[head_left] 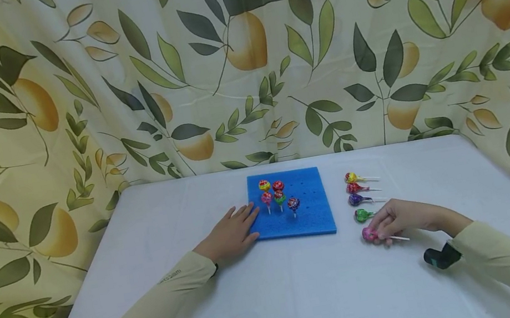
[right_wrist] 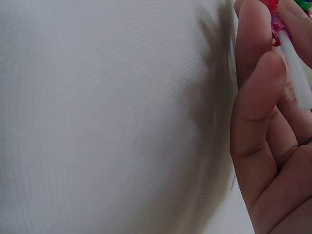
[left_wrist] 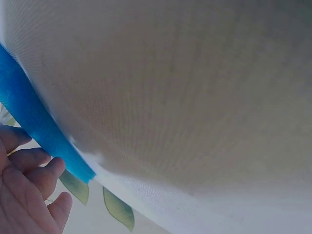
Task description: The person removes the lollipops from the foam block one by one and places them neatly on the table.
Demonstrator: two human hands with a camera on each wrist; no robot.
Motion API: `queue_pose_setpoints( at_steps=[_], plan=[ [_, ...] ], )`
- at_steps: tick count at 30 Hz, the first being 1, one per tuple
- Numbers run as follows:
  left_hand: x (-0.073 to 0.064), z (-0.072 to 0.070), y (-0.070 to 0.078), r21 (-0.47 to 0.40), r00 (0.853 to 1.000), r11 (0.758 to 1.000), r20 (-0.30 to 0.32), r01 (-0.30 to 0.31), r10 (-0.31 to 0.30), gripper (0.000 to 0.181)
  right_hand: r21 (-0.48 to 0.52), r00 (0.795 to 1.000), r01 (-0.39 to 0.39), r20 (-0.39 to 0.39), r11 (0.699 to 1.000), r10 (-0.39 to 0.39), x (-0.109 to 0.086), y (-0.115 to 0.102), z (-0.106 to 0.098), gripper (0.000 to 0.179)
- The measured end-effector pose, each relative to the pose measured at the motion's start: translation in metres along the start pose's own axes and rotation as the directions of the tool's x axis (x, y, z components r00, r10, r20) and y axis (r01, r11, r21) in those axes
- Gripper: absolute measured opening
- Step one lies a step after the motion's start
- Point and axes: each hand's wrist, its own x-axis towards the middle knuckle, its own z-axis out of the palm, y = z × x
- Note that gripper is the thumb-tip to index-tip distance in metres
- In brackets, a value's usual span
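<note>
A blue foam board [head_left: 314, 211] lies on the table, with several wrapped lollipops [head_left: 277, 185] standing upright by their sticks in its left and middle part. My left hand [head_left: 231, 235] rests at the board's left edge, fingers spread; in the left wrist view its fingertips lie beside the blue edge [left_wrist: 34, 117]. To the right of the board, my right hand [head_left: 404, 218] pinches a pink lollipop [head_left: 369, 234] between thumb and fingers near its head. Its white stick [right_wrist: 296, 73] points back past the fingers in the right wrist view.
Beyond the right hand a column of lollipops lies on the white tablecloth [head_left: 259, 304]: yellow [head_left: 351, 177], red [head_left: 354, 187], purple [head_left: 355, 199] and green [head_left: 362, 215]. Rows of small holes mark the foam board. A leaf-patterned curtain [head_left: 284, 92] hangs behind the table.
</note>
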Motion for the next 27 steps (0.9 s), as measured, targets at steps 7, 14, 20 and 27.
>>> queue_pose_setpoints(
  at_steps=[7,14,20,27],
  plan=[
    [0.000,0.000,0.000,0.008,1.000,1.000,-0.002,-0.001,0.001,0.067,-0.018,1.000,-0.025,-0.013,1.000,0.025,0.001,0.003,0.001,0.030],
    [-0.001,-0.001,0.000,0.005,1.000,1.000,-0.007,-0.009,0.009,0.066,0.003,0.999,-0.027,-0.036,1.000,0.027,-0.003,0.007,0.001,0.035],
    [0.000,0.000,-0.001,0.004,1.000,1.000,-0.005,-0.012,0.012,0.066,0.088,0.998,-0.022,-0.055,0.996,0.027,-0.010,0.013,0.002,0.042],
    [0.001,0.001,-0.002,0.004,1.000,1.000,-0.002,-0.015,0.015,0.067,0.156,0.998,0.029,-0.065,0.987,-0.019,-0.017,0.023,-0.001,0.045]
  ],
)
